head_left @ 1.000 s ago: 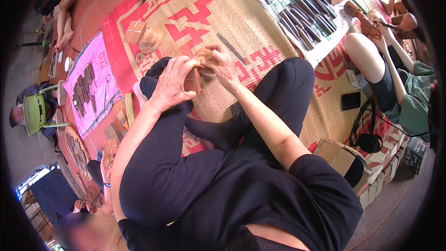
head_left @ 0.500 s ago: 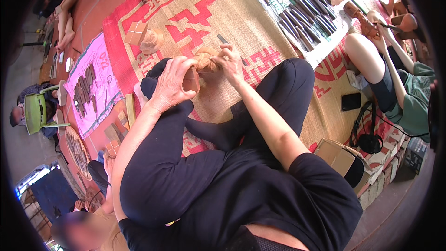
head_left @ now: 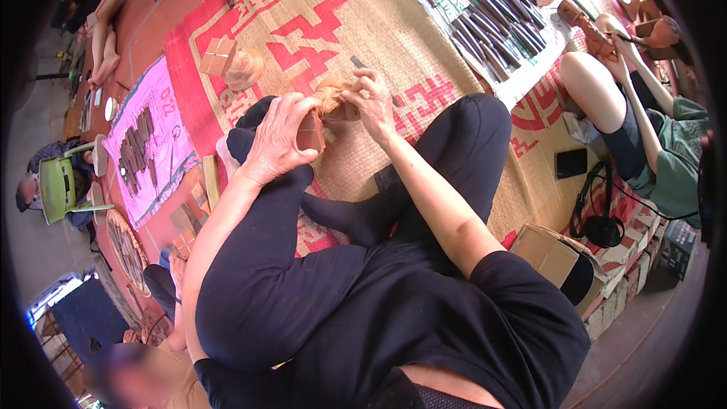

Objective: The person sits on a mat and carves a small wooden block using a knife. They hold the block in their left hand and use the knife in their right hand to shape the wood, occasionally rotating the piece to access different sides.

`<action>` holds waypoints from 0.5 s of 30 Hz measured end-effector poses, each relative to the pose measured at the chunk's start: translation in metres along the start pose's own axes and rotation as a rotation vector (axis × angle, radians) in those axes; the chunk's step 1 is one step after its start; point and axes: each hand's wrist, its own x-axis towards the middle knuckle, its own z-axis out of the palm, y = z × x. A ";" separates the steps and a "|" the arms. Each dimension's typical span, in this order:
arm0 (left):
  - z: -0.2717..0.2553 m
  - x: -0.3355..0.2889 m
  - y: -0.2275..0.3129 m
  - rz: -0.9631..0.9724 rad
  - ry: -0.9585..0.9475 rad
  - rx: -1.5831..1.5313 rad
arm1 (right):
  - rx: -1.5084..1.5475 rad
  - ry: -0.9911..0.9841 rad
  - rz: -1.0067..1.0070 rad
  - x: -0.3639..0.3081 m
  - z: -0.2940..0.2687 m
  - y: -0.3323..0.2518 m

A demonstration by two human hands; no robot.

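My left hand (head_left: 279,140) covers part of the wood block (head_left: 311,133); its underside is hidden. Block's gripped between left thumb and fingers, above the mat (head_left: 394,26). Pale carved end (head_left: 333,96) reaches my right hand's (head_left: 369,108) fingertips; can't tell if they're pinching.

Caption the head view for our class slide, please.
Over a red-and-tan mat, the left hand grips a brown block while the right hand touches pale, rounded wood beside it.
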 end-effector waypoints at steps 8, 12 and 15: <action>0.000 0.000 -0.001 -0.015 0.010 0.000 | -0.227 0.026 0.084 0.005 -0.011 0.019; 0.001 0.002 -0.003 0.047 0.055 0.065 | 0.163 0.134 0.296 0.010 -0.015 0.021; 0.001 0.004 -0.004 0.038 0.095 0.054 | 0.341 0.135 0.451 0.007 -0.018 0.029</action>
